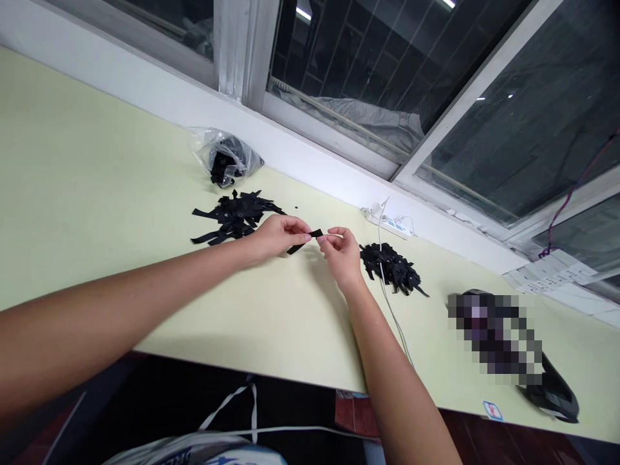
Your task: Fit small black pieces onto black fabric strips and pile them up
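Observation:
My left hand (277, 235) pinches a short black strip (305, 241) above the pale yellow table (97, 194). My right hand (341, 253) is closed in a pinch just to the right of the strip's end, holding something small and pale that I cannot make out. A heap of black strips (235, 216) lies just behind my left hand. A second heap of black pieces (392, 266) lies right of my right hand.
A clear plastic bag (223, 157) with black pieces sits near the window sill. A white power strip (390, 223) lies by the wall, its white cable (394, 316) running to the table's front edge. A black device (552, 387) rests at the right.

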### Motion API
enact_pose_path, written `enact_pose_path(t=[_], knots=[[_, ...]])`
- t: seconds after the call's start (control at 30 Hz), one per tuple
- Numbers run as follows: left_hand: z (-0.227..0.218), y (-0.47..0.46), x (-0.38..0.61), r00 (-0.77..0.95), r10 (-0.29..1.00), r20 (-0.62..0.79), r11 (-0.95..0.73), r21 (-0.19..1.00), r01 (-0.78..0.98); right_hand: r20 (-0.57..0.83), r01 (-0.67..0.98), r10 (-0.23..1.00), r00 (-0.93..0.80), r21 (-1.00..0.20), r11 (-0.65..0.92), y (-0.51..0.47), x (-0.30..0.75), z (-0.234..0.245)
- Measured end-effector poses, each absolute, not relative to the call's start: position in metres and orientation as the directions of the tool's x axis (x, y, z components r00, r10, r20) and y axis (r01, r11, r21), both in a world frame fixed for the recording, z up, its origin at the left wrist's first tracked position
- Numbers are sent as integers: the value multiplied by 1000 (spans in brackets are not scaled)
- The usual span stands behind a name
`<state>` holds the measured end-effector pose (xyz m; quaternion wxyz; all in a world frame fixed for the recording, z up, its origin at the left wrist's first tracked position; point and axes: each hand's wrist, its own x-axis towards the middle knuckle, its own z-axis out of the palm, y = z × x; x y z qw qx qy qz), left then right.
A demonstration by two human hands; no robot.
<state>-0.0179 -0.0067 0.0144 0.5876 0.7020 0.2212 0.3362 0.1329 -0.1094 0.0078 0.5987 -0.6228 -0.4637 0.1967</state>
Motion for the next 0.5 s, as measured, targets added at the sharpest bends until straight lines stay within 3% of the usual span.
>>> enact_pose_path(t=[0.17,0.5], knots=[[11,-7,-16,681,709,185,-136,983,-126,260,168,838,481,-965,203,-109,124,12],[10,-6,-17,691,705,161,-70,985,-159,224,112,824,520,-975,194,-108,120,13]])
